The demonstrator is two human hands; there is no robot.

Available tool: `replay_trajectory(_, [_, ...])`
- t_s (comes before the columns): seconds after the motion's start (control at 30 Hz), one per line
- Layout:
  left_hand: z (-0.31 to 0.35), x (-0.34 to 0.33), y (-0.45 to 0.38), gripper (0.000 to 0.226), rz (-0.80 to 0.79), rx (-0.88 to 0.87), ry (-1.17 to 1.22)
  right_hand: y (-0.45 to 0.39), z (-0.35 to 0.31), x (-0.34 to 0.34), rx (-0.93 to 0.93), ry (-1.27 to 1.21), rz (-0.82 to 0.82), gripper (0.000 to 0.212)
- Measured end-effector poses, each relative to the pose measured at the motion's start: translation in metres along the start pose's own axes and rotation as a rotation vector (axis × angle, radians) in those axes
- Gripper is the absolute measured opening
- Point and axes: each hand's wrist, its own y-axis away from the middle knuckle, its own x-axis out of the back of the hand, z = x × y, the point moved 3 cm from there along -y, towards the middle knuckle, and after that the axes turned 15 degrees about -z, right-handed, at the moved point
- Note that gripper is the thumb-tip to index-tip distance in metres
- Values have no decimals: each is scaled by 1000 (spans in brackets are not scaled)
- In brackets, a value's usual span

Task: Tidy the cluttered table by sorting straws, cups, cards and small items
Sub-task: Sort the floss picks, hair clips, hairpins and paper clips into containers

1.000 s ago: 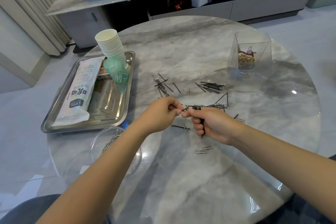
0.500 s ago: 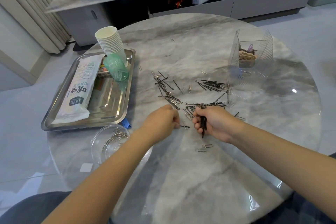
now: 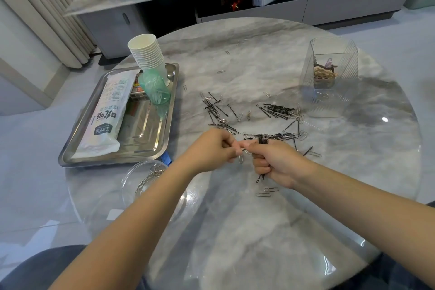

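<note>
Right hand (image 3: 277, 163) gripping a bundle of black hairpins (image 3: 262, 141), left hand (image 3: 213, 148) pinching one pin beside it; best fed in aligned, parallel.

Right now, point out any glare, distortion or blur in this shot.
Head view: ceiling-light glare spots on the glossy table; wide-angle lens bows its rim and the cabinet; sharp around the right hand gripping hairpins; the clear bowl is hard to read.
</note>
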Motion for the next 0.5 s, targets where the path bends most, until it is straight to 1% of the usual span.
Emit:
replay_trajectory(0.03, [-3,0,-2,14,39,5,46,-1,-1,2,8,-13,18,14])
replay_trajectory(0.07, [-7,2,-4,13,107,36,39,-2,-2,4,5,-30,29,15])
replay_trajectory(0.13, [-19,8,-6,18,241,187,-166,-3,-2,7,-27,-79,25,22])
replay_trajectory(0.17, [-25,8,-6,23,263,277,-281,-3,-2,8,-47,-114,19,25])
replay_trajectory(0.2, [-30,6,-7,27,251,336,-349,-4,-1,9,-65,-156,21,27])
replay_trajectory(0.27, [-35,0,-10,29,197,381,-382,-4,-1,10,-97,-238,50,30])
replay_trajectory(0.33, [-34,-2,-10,23,179,387,-424,-5,0,10,-121,-290,83,33])
replay_trajectory(0.43, [-31,-2,-9,32,181,395,-463,-4,-1,10,-140,-295,105,37])
replay_trajectory(0.5, [-23,-3,-8,33,166,352,-395,-3,-3,9,-144,-295,93,39])
